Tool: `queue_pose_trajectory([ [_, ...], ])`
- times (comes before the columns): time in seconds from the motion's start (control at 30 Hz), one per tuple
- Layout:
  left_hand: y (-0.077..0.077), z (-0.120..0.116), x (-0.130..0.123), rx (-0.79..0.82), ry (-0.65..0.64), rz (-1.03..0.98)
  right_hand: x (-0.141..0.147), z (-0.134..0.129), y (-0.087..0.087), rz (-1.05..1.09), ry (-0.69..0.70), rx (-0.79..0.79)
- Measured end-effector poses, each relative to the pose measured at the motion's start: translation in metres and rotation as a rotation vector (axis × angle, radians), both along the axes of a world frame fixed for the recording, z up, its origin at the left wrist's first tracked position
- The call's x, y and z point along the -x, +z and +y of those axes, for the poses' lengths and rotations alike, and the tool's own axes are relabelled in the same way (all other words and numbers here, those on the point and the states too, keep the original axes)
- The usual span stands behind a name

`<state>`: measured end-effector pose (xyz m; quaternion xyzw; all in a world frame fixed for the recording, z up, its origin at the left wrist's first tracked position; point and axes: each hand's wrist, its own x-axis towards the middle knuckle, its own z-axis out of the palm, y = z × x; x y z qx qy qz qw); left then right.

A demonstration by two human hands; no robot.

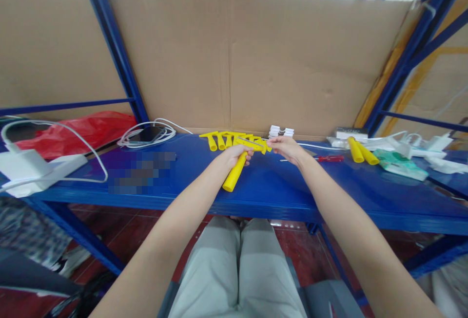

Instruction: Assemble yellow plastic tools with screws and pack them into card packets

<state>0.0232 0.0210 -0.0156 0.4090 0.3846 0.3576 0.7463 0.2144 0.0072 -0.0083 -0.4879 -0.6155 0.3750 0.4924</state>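
My left hand (239,154) is closed round a yellow T-shaped piece (234,174), whose thick round handle points down toward the front edge of the blue table (197,181). Just to the right, my right hand (284,146) is pinched near the end of that piece's crossbar; what its fingers hold is too small to make out. Behind both hands, several similar yellow pieces (212,141) lie in a row near the cardboard. A screwdriver with a red handle (330,159) rests beside my right hand, partly hidden by it.
Two yellow tubes (356,150) lie at the right by a green packet (400,163) and white chargers (435,142). White clips (281,132) stand at the back. On the left are a coiled white cable (146,135), a red bag (78,133) and a white power strip (47,174).
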Motion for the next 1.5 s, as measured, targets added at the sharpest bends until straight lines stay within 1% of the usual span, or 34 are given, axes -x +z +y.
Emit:
queue_pose_trajectory([
  [0.07,-0.001,-0.002,-0.001,-0.003,-0.002,0.018,0.005,-0.005,0.002,0.063,0.066,0.044],
  [0.13,0.000,-0.005,-0.003,-0.012,0.003,0.064,0.007,-0.009,0.002,0.070,0.092,0.060],
  [0.27,0.005,-0.014,-0.008,-0.032,0.003,0.173,0.010,-0.011,0.000,-0.006,0.070,0.069],
  [0.53,0.014,-0.029,-0.013,-0.052,0.017,0.215,0.017,-0.003,-0.009,-0.077,0.005,0.013],
  [0.67,0.014,-0.027,-0.013,-0.049,0.004,0.215,0.016,-0.001,-0.010,-0.076,-0.023,0.014],
  [0.83,0.008,-0.018,-0.010,-0.040,-0.015,0.193,0.015,-0.001,-0.010,-0.077,-0.038,0.034],
  [0.97,0.005,-0.015,-0.009,-0.036,-0.029,0.168,0.017,-0.005,-0.008,-0.066,-0.076,0.068],
  [1.17,0.009,-0.020,-0.010,-0.040,-0.042,0.161,0.021,-0.011,-0.003,-0.086,-0.126,0.090],
  [1.33,0.012,-0.023,-0.011,-0.041,-0.055,0.155,0.020,-0.006,-0.007,-0.064,-0.185,0.078],
  [1.43,0.013,-0.025,-0.012,-0.051,-0.057,0.159,0.019,-0.004,-0.010,-0.036,-0.174,0.108],
  [1.5,0.013,-0.025,-0.011,-0.060,-0.057,0.156,0.019,-0.005,-0.010,-0.014,-0.132,0.147],
])
